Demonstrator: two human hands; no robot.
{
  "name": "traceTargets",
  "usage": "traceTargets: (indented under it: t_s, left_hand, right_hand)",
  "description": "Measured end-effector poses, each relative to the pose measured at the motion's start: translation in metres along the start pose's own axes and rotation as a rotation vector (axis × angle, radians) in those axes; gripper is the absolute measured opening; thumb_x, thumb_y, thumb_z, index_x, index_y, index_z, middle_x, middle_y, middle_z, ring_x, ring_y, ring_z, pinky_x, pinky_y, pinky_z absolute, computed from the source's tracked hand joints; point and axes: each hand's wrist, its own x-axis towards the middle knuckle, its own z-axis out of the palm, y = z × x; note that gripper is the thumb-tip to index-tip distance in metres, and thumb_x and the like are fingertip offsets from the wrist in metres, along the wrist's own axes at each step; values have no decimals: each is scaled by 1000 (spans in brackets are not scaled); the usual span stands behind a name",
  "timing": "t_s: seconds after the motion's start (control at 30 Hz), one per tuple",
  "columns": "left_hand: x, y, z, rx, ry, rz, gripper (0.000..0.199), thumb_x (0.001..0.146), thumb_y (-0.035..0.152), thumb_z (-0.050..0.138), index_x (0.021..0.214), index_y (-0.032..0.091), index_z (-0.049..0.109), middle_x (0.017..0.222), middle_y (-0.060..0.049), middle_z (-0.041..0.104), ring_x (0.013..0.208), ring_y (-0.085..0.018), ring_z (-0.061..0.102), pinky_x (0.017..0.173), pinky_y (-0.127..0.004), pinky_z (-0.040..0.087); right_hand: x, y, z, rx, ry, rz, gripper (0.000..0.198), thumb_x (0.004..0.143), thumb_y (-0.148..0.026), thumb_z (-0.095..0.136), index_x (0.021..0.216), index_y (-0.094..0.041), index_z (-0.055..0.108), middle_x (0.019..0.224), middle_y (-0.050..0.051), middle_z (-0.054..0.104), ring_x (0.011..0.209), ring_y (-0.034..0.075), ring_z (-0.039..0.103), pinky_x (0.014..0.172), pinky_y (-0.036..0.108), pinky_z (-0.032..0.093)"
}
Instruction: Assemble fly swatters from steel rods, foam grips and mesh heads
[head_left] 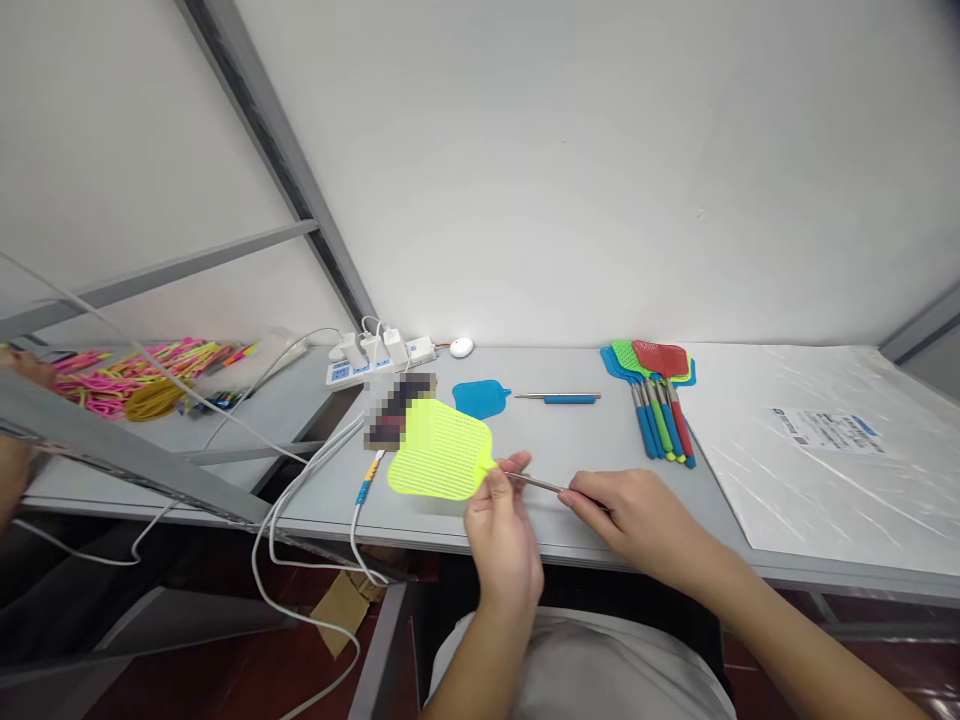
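Observation:
A neon-yellow fly swatter head (440, 452) is held above the front of the table, its slotted paddle pointing left. My left hand (504, 545) is closed, pinching the paddle's narrow neck between thumb and fingers. From that neck a thin metal rod (536, 482) runs right into my closed right hand (637, 515), which hides the rod's other end. Behind them lies a loose blue fly swatter head (480, 399). Just right of it, apart, is a metal rod with a blue grip (570, 399). Several fly swatters (660, 410) in blue, green and red lie bunched further right.
A white wrapped package (840, 490) with a label covers the table's right side. At the back left are a power strip (349, 374) with plugs and white cables. Beyond a metal frame post, pink and yellow pieces (165, 370) lie near another person's hand (30, 365).

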Motion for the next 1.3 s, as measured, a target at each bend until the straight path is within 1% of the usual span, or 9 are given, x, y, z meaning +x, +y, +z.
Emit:
traceTargets:
  t_s: [0.13,0.3,0.4,0.5,0.6,0.77,1.03,1.2,1.3]
  left_hand:
    - [23,20,-8,-68,65,76,22,82,38,66,86,17,64,91,-4,69,93,-15,66,90,-32,46]
    - [26,28,-7,-105,0,140,20,84,37,64,85,16,64,85,-1,65,78,-10,62,84,-28,48]
    - [13,21,1,-67,-66,70,21,86,38,61,90,18,64,86,-2,66,79,-12,63,83,-29,49]
    - [-5,10,8,29,-216,-74,26,89,40,55,93,17,65,94,-7,68,84,-15,64,85,-32,49]
    - [-15,3,9,113,-292,-68,28,92,39,51,87,16,66,92,-8,69,88,-18,65,87,-34,48]
    - [-2,11,2,131,-206,58,25,88,38,57,82,16,66,83,-5,67,80,-17,66,80,-32,52]
    - [29,38,-3,-11,-76,171,20,84,34,64,80,15,65,79,-1,63,73,-12,65,76,-29,56]
    - [20,30,6,-54,-63,81,22,86,39,60,86,17,63,83,-2,66,77,-14,67,77,-30,55]
    - [2,15,15,-12,-129,-16,23,87,40,58,94,18,61,95,-5,68,84,-17,68,79,-33,54]
  right_hand:
    - [-15,10,0,-102,-3,-4,39,99,-39,33,70,-22,53,60,-2,58,52,12,51,54,26,28]
    - [-20,16,2,-295,57,-59,36,100,-38,34,75,-20,53,62,-1,60,53,13,52,55,28,23]
    - [-13,16,1,-385,106,-115,36,100,-37,34,75,-20,54,63,-1,60,53,13,52,54,30,20]
    - [-5,12,-1,-429,146,-165,35,99,-36,35,74,-19,54,62,0,59,52,13,51,54,30,17]
    - [-1,8,-2,-435,158,-175,35,99,-36,36,73,-19,52,60,-1,58,50,13,50,54,30,16]
    - [-10,18,1,-439,190,-150,35,99,-38,35,73,-20,50,56,-4,56,46,12,46,53,30,16]
    - [-49,68,-8,-542,253,-127,39,99,-40,36,66,-20,46,53,-4,49,46,11,39,55,28,21]
    - [-57,73,-15,-588,322,-98,38,98,-40,39,66,-20,47,58,-3,51,49,12,39,56,28,23]
    - [-50,66,-19,-578,358,-80,33,98,-38,41,72,-20,51,63,-2,53,54,13,44,56,28,23]
